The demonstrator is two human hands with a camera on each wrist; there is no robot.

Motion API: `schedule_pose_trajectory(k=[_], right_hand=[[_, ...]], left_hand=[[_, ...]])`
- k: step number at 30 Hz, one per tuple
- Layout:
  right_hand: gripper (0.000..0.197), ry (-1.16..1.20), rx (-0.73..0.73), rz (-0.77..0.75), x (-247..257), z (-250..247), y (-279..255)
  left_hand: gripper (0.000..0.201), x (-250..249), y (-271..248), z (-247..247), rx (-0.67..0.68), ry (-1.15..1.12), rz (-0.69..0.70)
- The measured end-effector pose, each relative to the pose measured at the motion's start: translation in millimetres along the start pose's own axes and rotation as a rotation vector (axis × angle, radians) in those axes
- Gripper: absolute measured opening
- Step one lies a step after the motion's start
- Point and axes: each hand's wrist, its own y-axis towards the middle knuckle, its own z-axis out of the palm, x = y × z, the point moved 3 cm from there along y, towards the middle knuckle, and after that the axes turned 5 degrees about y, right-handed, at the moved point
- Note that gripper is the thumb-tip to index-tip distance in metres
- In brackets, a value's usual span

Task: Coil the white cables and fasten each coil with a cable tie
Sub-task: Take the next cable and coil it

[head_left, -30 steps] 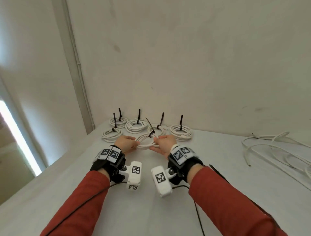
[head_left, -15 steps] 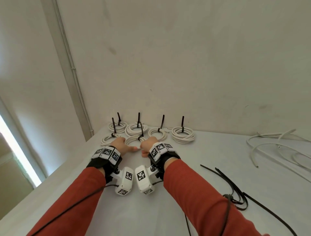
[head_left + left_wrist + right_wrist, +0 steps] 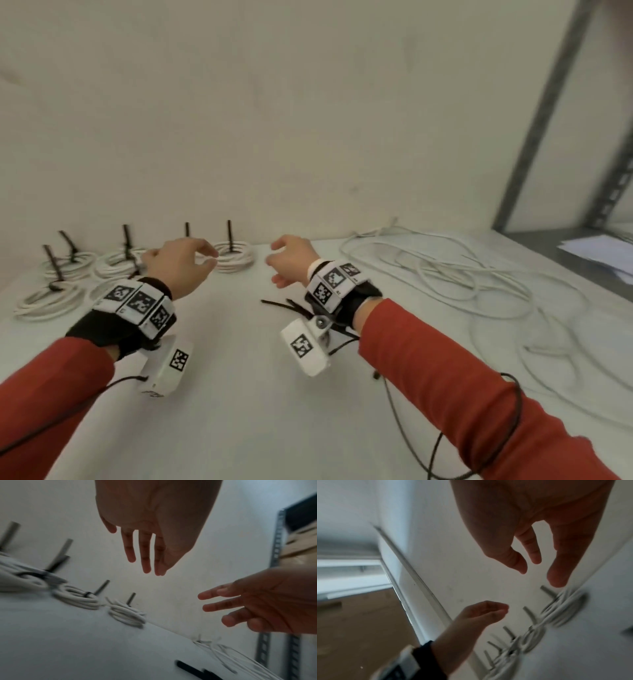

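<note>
Hands hang empty above the worktop: our left hand and right hand both show relaxed fingers holding nothing. Tied coils sit at our left by the wall, loose white cables sprawl right, and spare cable ties lie beneath our right wrist.

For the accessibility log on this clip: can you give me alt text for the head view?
Two empty hands, the left hand and right hand, hover open above a white table. Finished cable coils with upright black cable ties stand at the far left, loose white cables sprawl to the right, and spare black cable ties lie under the right wrist.
</note>
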Motion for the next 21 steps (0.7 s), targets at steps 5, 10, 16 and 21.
schedule_pose_trajectory(k=[5, 10, 16, 21], right_hand=[[0.043, -0.847, -0.137, 0.085, -56.7, -132.2, -37.7], [0.039, -1.101, -0.150, 0.337, -117.3, -215.6, -70.6], [0.038, -1.064, -0.068, 0.335, -135.9, -237.2, -88.4], [0.016, -0.970, -0.009, 0.239, -129.2, -230.1, -89.6]], left_hand=[[0.012, -99.1, -8.3, 22.6, 0.071, -0.032, 0.212], [0.011, -169.3, -18.7, 42.9, 0.133, -0.122, 0.346], [0.014, -220.3, -31.4, 68.3, 0.252, -0.208, 0.488], [0.037, -249.4, -41.3, 78.5, 0.267, -0.193, 0.610]])
